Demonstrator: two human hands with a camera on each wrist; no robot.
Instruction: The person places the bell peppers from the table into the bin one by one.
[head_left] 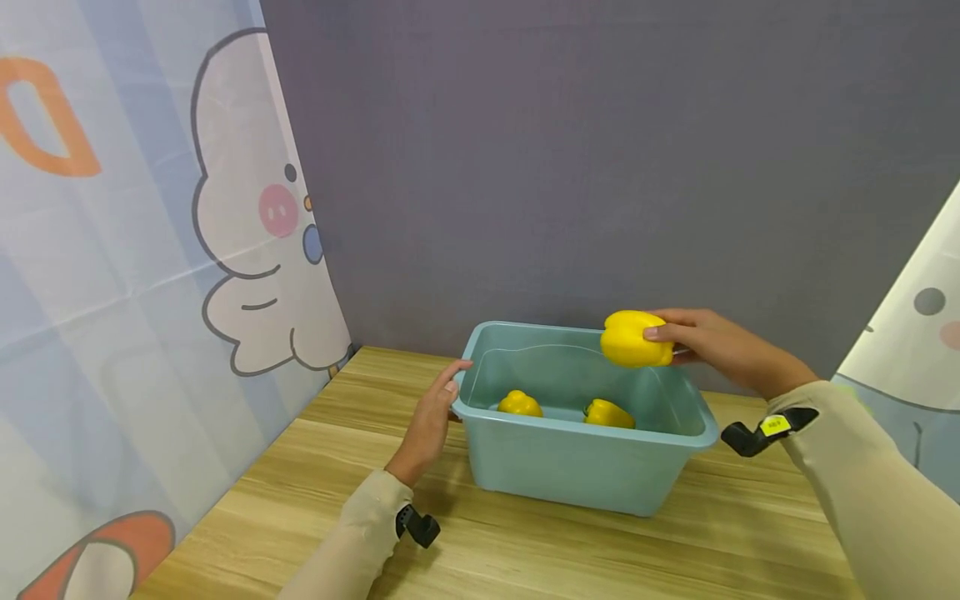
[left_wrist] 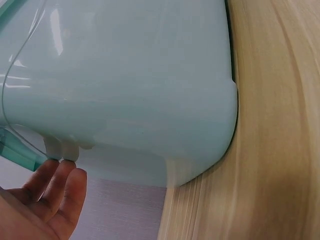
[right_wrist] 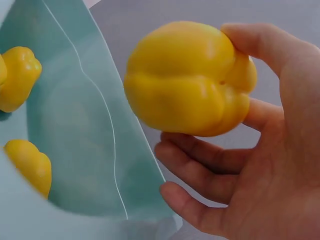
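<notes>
A yellow bell pepper is held in my right hand, above the right back part of a blue-green plastic tub. In the right wrist view the thumb and fingers grip the bell pepper around its end. My left hand holds the tub's left rim, thumb at the edge. The left wrist view shows several fingertips against the tub's outer wall, below the rim. Inside the tub lie a yellow bell pepper at the left and another bell pepper at the right.
The tub stands on a wood-grain table. Behind it hangs a grey backdrop. A cartoon-printed curtain runs along the left side, and another printed curtain hangs at the right.
</notes>
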